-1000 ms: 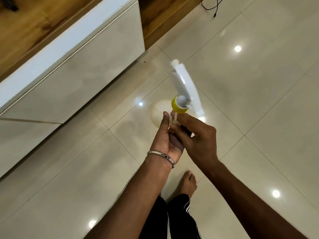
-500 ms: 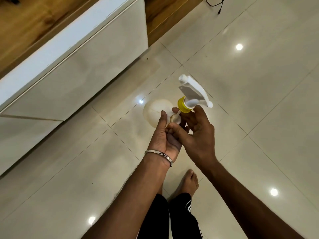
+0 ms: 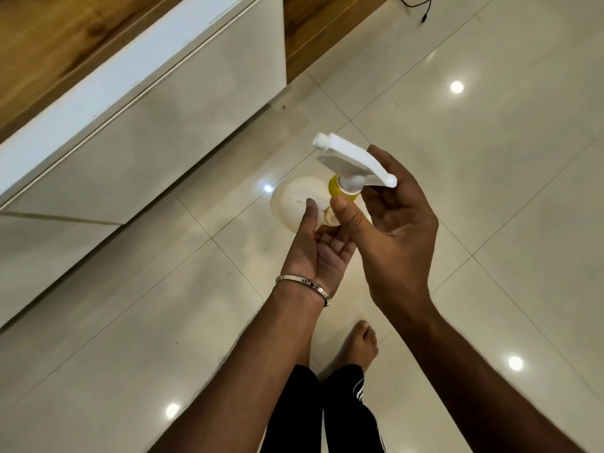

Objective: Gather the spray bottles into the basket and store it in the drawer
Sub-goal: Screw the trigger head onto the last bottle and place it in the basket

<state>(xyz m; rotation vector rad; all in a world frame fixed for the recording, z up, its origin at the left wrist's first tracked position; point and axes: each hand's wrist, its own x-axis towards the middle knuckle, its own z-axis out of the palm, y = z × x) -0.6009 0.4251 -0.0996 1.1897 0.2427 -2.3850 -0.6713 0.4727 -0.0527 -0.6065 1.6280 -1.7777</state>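
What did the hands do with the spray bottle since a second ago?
The white spray top turned: its nozzle pointed up and away, and now it points left. The right hand opened wider around the yellow collar, thumb on it. The left hand stays cupped under the pale bottle, holding it. The white cabinet and tiled floor look the same.
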